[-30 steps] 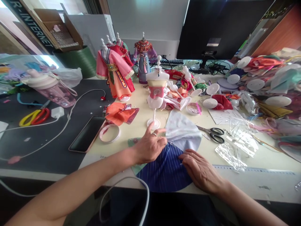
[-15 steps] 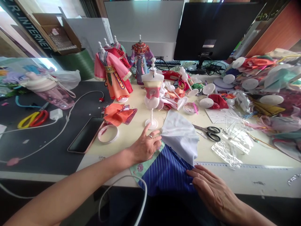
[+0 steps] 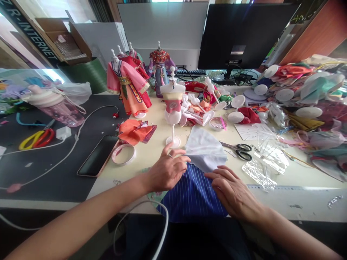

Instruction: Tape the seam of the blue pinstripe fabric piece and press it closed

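A dark blue fabric piece with pale stripes (image 3: 193, 196) lies at the table's front edge, with a pale green flowered strip (image 3: 159, 196) at its left. My left hand (image 3: 166, 171), wearing a ring, has its fingers bent and closed at the fabric's upper left edge; the thumb is hidden. On the fabric's right side rests my right hand (image 3: 233, 191), palm down, fingers stretched towards the middle. A pale grey-blue cloth (image 3: 204, 148) adjoins the striped fabric's top edge. Just beyond my left hand stands a small white dress form (image 3: 172, 117) with a cream and pink top.
Black-handled scissors (image 3: 240, 150) and clear plastic wrappers (image 3: 261, 173) lie at the right. A tape roll (image 3: 124, 162), a phone (image 3: 96, 157) and orange cloth (image 3: 135, 131) are at the left. Dressed doll forms (image 3: 128, 86) stand behind. A white cable (image 3: 166, 224) loops in front.
My right hand has moved up and left across the striped fabric. My left hand's fingers have drawn closer together. The fabric has shifted slightly, and the green strip shows less.
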Demonstrator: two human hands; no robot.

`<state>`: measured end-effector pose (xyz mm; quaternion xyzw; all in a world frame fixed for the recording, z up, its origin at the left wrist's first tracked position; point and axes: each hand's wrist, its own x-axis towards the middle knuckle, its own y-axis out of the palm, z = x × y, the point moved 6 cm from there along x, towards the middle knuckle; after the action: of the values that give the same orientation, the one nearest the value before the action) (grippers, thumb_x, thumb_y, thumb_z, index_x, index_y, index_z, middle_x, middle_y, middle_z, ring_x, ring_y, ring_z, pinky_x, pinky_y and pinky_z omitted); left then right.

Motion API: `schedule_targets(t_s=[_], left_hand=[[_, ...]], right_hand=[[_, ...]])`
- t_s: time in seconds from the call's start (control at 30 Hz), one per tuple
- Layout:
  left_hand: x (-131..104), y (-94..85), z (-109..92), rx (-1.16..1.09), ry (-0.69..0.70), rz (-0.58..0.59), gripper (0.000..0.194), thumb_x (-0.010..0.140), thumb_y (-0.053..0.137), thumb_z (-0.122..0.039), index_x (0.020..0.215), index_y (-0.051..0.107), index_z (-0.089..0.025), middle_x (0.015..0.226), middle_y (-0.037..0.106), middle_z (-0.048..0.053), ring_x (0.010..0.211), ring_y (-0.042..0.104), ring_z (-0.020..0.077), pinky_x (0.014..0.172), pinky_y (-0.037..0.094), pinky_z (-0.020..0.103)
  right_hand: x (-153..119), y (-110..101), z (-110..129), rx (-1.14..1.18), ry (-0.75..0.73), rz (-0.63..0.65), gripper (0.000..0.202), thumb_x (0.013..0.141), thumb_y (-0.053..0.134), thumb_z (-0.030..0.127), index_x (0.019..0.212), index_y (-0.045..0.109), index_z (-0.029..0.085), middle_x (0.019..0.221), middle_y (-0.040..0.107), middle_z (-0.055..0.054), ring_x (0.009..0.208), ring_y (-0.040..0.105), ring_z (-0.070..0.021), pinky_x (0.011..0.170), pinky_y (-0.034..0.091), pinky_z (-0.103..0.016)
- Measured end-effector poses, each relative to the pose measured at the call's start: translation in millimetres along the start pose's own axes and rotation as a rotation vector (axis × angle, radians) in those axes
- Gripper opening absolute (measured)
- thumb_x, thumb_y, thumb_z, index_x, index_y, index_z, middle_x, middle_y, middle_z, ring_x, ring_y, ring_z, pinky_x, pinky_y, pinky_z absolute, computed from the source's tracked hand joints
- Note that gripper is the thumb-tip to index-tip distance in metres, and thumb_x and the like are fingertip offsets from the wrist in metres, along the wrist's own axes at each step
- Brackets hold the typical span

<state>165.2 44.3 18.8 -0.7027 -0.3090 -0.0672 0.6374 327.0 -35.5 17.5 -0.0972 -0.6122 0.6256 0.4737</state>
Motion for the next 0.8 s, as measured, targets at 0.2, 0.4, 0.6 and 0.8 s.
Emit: schedule_targets(t_s=[0.2, 0.4, 0.6, 0.8], left_hand=[[1, 25.1, -3, 0.001, 0.037, 0.116, 0.015, 0.086, 0.048, -0.007, 0.091, 0.058, -0.017, 0.096, 0.071, 0.005, 0.117, 0.056, 0.0276, 0.114, 0.015, 0.06], [-2, 28.0, 3, -0.027, 0.004, 0.081, 0.015, 0.085, 0.05, -0.009, 0.094, 0.059, -0.016, 0.097, 0.071, 0.005, 0.113, 0.058, 0.0275, 0.113, 0.017, 0.06], [-3, 27.0, 6, -0.122, -0.05, 0.075, 0.015, 0.088, 0.048, -0.011, 0.097, 0.059, -0.016, 0.102, 0.071, 0.005, 0.117, 0.055, 0.0274, 0.114, 0.015, 0.058], [-3, 20.3, 6, -0.119, -0.048, 0.042, 0.012, 0.087, 0.049, -0.01, 0.088, 0.058, -0.017, 0.105, 0.071, 0.005, 0.119, 0.055, 0.0274, 0.114, 0.017, 0.058]], right_hand=[[28, 28, -18, -0.012, -0.039, 0.073, 0.019, 0.086, 0.042, 0.006, 0.09, 0.048, 0.023, 0.097, 0.067, -0.006, 0.092, 0.059, -0.0225, 0.091, 0.048, -0.047], [25, 22, -36, 0.094, 0.115, 0.045, 0.015, 0.09, 0.044, 0.009, 0.093, 0.051, 0.022, 0.091, 0.065, -0.006, 0.085, 0.058, -0.0215, 0.083, 0.048, -0.044], [27, 14, -44, 0.149, 0.239, -0.139, 0.011, 0.091, 0.048, 0.011, 0.091, 0.054, 0.02, 0.088, 0.06, -0.005, 0.084, 0.054, -0.0193, 0.074, 0.045, -0.036], [47, 34, -38, 0.009, 0.097, -0.065, 0.012, 0.092, 0.047, 0.013, 0.089, 0.058, 0.018, 0.083, 0.059, -0.007, 0.08, 0.049, -0.02, 0.076, 0.044, -0.039]])
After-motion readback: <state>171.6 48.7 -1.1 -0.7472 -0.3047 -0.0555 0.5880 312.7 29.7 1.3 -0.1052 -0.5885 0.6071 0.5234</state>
